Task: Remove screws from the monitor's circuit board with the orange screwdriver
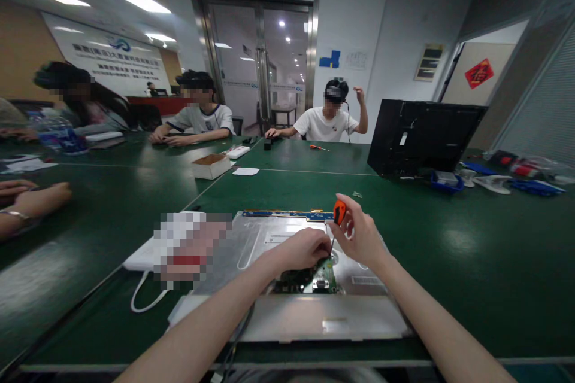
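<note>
A silver metal display panel [341, 318] lies flat on the green table in front of me. A green circuit board [331, 275] sits on its middle, and a narrow blue board [287, 213] runs along its far edge. My right hand [362, 236] grips a screwdriver [339, 212] by its orange and black handle, the shaft pointing down at the circuit board's far right corner. My left hand [303, 248] is closed beside the shaft's lower end, with fingertips at the board. What those fingers hold, if anything, is hidden, as is the screwdriver's tip.
Left of the panel lies a white device [139, 257] with a cable, partly blurred out. Farther off are an open box [211, 166], another screwdriver [318, 147], a black monitor housing [422, 137] and a blue tray [447, 181]. Several people sit around the table; another person's hands [33, 200] rest at left.
</note>
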A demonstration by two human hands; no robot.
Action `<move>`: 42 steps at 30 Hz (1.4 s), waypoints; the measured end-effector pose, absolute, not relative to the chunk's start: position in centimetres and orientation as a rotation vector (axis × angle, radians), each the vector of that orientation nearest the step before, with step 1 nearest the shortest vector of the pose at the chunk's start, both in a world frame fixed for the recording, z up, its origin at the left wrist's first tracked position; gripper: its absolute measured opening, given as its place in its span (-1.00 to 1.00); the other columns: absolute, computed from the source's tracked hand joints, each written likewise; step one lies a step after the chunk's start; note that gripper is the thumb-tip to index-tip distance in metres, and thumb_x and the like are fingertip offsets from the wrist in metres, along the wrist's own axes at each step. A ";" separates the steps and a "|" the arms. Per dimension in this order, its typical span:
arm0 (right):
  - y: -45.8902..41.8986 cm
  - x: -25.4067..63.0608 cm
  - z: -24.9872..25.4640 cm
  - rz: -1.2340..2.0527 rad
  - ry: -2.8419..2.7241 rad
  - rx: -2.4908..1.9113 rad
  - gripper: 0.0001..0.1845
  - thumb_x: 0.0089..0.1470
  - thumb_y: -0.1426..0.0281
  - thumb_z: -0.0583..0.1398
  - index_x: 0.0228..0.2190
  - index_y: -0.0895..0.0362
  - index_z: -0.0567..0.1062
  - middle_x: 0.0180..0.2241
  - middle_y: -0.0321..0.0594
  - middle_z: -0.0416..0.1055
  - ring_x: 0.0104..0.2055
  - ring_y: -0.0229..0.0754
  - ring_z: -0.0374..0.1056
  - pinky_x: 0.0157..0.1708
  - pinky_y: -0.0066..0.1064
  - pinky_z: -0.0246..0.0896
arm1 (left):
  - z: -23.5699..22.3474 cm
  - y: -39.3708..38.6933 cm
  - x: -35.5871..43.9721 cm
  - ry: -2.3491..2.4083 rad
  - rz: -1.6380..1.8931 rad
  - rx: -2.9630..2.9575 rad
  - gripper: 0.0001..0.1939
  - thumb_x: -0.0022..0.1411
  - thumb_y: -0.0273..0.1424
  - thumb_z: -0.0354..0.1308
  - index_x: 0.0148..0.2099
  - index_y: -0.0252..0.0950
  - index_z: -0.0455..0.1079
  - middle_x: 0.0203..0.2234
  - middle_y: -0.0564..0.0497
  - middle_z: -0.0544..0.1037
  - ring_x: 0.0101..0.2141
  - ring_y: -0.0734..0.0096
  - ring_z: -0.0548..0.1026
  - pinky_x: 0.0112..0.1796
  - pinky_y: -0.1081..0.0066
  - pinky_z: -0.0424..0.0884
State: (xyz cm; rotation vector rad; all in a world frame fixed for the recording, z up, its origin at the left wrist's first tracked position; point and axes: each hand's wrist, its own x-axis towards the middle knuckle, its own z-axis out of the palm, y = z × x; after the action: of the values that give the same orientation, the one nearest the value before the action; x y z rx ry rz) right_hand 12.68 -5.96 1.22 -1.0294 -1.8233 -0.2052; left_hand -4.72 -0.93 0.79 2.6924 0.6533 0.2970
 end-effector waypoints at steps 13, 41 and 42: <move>-5.6 12.6 0.9 -0.196 -1.796 -1.052 -0.47 0.17 0.33 0.21 0.13 0.11 0.23 -0.60 -0.51 0.25 -0.67 -0.35 0.21 -0.62 -0.56 0.10 | 1.0 -1.1 -4.8 0.675 0.281 2.694 -0.81 0.13 -0.64 0.11 -0.30 -0.34 0.51 -0.36 -0.04 0.62 -0.33 0.31 0.54 -0.30 0.46 0.35; -6.2 12.7 1.4 -0.176 -1.864 -1.022 -0.41 0.22 0.39 0.11 0.23 0.14 0.11 -0.53 -0.40 0.38 -0.62 -0.31 0.31 -0.60 -0.53 0.19 | 0.7 -0.9 -4.7 0.656 0.282 2.715 -0.83 0.16 -0.62 0.12 -0.27 -0.32 0.50 -0.33 -0.05 0.63 -0.29 0.29 0.55 -0.25 0.45 0.38; -6.2 12.6 1.4 -0.175 -1.866 -1.024 -0.40 0.21 0.41 0.10 0.24 0.14 0.10 -0.52 -0.40 0.38 -0.62 -0.31 0.31 -0.60 -0.53 0.19 | 0.6 -0.9 -4.7 0.657 0.285 2.718 -0.83 0.16 -0.61 0.12 -0.27 -0.32 0.50 -0.33 -0.04 0.63 -0.29 0.29 0.55 -0.25 0.45 0.38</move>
State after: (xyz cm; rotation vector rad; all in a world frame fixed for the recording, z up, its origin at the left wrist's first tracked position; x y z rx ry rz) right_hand 12.64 -6.24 1.42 -1.0238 -1.8655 -0.1750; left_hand -4.72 -0.88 0.63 2.7178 0.6568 0.2852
